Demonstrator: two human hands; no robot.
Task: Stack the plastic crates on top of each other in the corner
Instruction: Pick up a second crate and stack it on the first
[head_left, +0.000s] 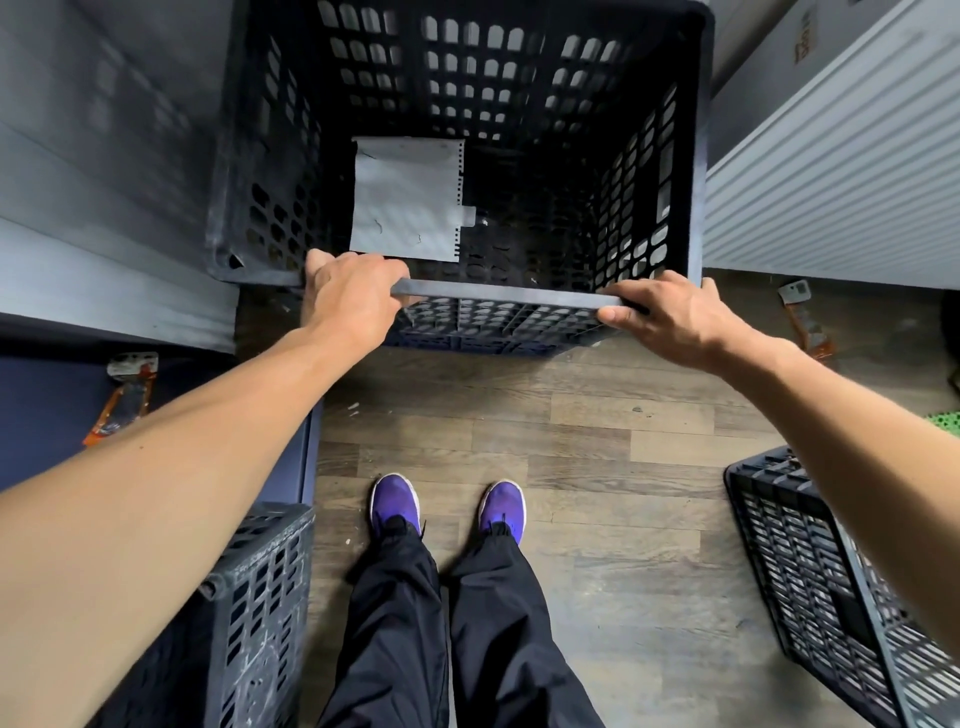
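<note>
Both hands grip the near rim of a black perforated plastic crate (467, 156): the left hand (348, 299) is curled over the rim at its left end, the right hand (670, 317) is closed on it at the right end, thumb under the edge. This crate stands open side up in the corner, between a grey panelled wall (104, 171) on the left and a white ribbed wall (841, 171) on the right. Whether it rests on the floor or on another crate cannot be told. A torn white sheet (405, 200) lies inside on its bottom. A second black crate (260, 608) stands at the lower left, and a third (821, 577) lies tilted at the lower right, both well apart from the held one. Wood-plank floor (571, 441) carries the person's purple shoes (395, 501) and black trousers.
</note>
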